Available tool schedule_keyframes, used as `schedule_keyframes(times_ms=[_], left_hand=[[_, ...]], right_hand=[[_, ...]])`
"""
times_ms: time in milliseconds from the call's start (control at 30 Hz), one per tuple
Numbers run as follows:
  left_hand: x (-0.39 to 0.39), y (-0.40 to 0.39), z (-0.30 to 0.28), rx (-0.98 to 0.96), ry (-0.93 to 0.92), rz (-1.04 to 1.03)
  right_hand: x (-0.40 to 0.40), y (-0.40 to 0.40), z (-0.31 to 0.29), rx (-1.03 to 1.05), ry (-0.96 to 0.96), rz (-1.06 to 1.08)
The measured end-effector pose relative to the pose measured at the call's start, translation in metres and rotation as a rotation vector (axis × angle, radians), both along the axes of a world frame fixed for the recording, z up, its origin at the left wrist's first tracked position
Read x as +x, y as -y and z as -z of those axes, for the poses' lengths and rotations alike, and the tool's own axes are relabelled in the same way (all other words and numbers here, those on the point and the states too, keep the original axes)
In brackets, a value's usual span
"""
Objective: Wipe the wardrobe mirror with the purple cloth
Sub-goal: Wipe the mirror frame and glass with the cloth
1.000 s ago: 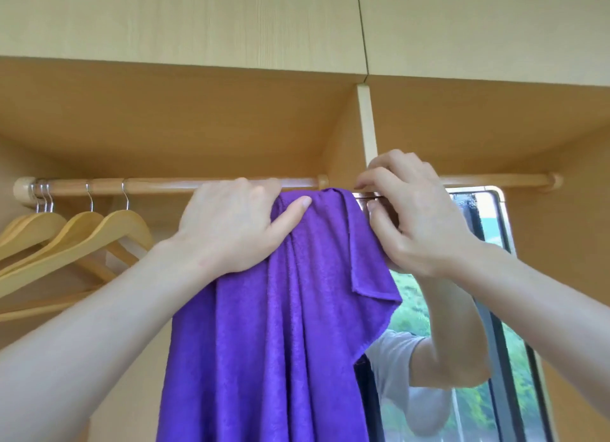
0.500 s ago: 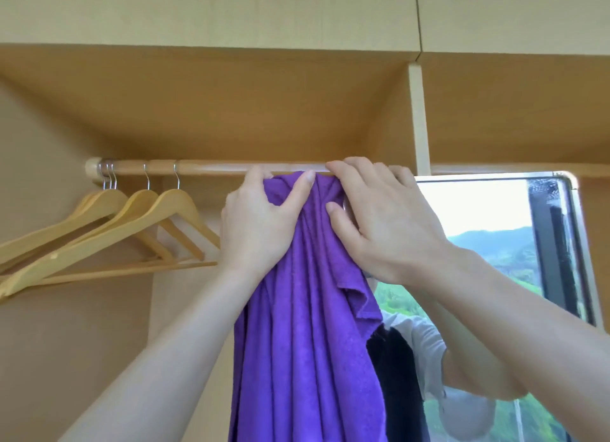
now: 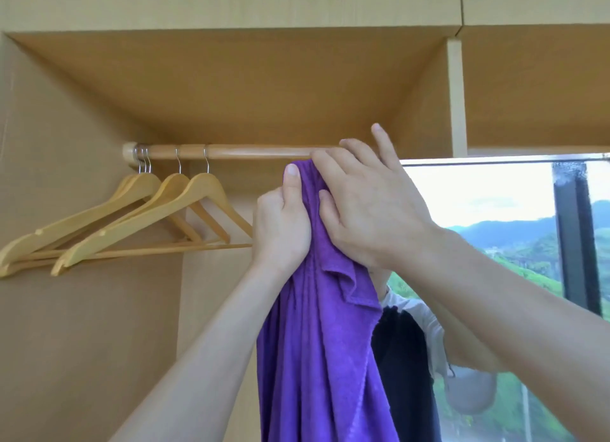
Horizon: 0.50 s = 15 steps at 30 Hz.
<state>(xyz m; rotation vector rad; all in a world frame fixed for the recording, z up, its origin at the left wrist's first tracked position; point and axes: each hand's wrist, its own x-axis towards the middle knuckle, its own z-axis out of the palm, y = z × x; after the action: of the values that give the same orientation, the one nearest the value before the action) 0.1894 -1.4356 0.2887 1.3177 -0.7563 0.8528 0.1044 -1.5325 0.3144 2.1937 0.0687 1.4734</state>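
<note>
Purple cloth (image 3: 317,342) bunched between left hand (image 3: 280,230) and right hand (image 3: 369,210); both grips clamp cloth top.

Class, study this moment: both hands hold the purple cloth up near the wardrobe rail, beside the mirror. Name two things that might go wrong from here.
1. The purple cloth hangs long and bunched below the left hand and right hand; wiped like this, only a small wad might touch the mirror, leaving streaks.
2. The hands are right at the rail, so the cloth may snag it or swing into the wooden hangers nearby.
</note>
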Motion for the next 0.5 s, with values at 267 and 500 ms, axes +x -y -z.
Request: schedule_keyframes(times_ms=[267,500], left_hand=[[0.005,0.0,0.028,-0.059,-0.06,0.316],[-0.004,-0.003,0.056,-0.102,-0.145,0.413]], right_hand=[[0.013,-0.023,-0.055,0.089,-0.3,-0.055],[0.024,-0.029,-0.051,0.054,-0.31,-0.029]])
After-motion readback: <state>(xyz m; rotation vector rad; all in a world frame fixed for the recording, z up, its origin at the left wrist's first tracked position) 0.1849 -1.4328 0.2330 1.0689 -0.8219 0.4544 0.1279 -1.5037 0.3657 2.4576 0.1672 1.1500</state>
